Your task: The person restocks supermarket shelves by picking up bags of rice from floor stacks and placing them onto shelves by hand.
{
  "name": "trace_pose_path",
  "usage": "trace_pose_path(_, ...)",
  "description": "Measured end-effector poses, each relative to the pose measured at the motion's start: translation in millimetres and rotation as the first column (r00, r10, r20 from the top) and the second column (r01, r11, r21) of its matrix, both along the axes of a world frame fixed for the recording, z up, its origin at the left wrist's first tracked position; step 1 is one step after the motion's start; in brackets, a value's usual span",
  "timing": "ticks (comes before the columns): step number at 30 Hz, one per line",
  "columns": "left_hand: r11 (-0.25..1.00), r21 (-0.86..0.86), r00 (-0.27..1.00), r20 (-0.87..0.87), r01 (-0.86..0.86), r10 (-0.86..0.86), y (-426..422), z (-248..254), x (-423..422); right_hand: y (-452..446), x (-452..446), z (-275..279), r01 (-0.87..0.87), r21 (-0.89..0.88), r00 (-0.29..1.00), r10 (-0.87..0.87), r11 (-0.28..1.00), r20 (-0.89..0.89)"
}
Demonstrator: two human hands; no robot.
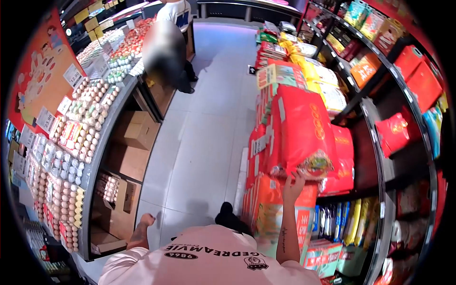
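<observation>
My right hand [293,186] is at the near lower edge of a large red bag [304,128], its fingers closed on that edge. The bag looks like a packed rice sack, with gold lettering and a printed, patterned end panel. It lies on top of a stack of similar bags. Below my right hand stands an orange-and-green bag [285,209] with white print. My left hand [147,219] hangs low on the left, near the egg display, with its fingers curled and nothing visible in them.
An egg counter [95,156] with price cards runs along the left, cardboard boxes [133,130] beneath it. Shelving [380,156] with packaged goods lines the right. Yellow bags [308,66] sit farther back. Up the grey-tiled aisle [199,123], a person [166,52] stands by the counter.
</observation>
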State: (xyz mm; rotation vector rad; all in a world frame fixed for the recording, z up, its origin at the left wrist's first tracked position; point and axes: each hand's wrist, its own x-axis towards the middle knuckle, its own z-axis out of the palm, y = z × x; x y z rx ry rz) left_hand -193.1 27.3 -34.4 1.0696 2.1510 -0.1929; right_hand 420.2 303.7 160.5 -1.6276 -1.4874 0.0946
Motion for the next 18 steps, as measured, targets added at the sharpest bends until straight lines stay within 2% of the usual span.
trace_pose_path(1, 0.993, -0.041, 0.994, 0.006, -0.109, 0.109, -5, -5, -1, 31, 2, -6, 0.034, 0.016, 0.999, -0.035, 0.999, 0.027)
trace_pose_path(2, 0.972, -0.088, 0.976, 0.011, -0.217, 0.219, -4, -7, 0, 58, -1, -1, 0.032, 0.000, 0.999, -0.031, 1.000, -0.027)
trace_pose_path(4, 0.874, -0.116, 0.864, 0.134, -0.472, 0.485, 12, 3, 22, 114, -7, 11, 0.011, -0.006, 0.999, -0.011, 1.000, 0.040)
trace_pose_path(5, 0.841, -0.072, 0.820, 0.195, -0.536, 0.539, 31, 17, 41, 148, -11, 14, -0.013, 0.021, 0.998, 0.011, 1.000, 0.068)
trace_pose_path(8, 0.854, 0.014, 0.818, 0.299, -0.520, 0.492, 82, -3, 71, 236, -20, 12, -0.078, 0.032, 0.987, 0.072, 0.996, 0.144)
trace_pose_path(10, 0.816, 0.004, 0.753, 0.385, -0.579, 0.533, 131, 9, 101, 300, -20, 3, -0.099, 0.013, 0.982, 0.095, 0.995, 0.163)
trace_pose_path(11, 0.813, -0.020, 0.731, 0.426, -0.581, 0.533, 153, 2, 107, 327, -17, -3, -0.048, -0.028, 0.969, 0.053, 0.998, 0.241)
trace_pose_path(14, 0.896, -0.064, 0.811, 0.400, -0.439, 0.426, 220, -18, 105, 390, -5, -35, 0.193, -0.107, 0.872, -0.121, 0.975, 0.475)
trace_pose_path(18, 0.964, -0.100, 0.902, 0.338, -0.248, 0.267, 320, -59, 66, 415, -18, -45, 0.246, -0.124, 0.804, -0.131, 0.961, 0.580)
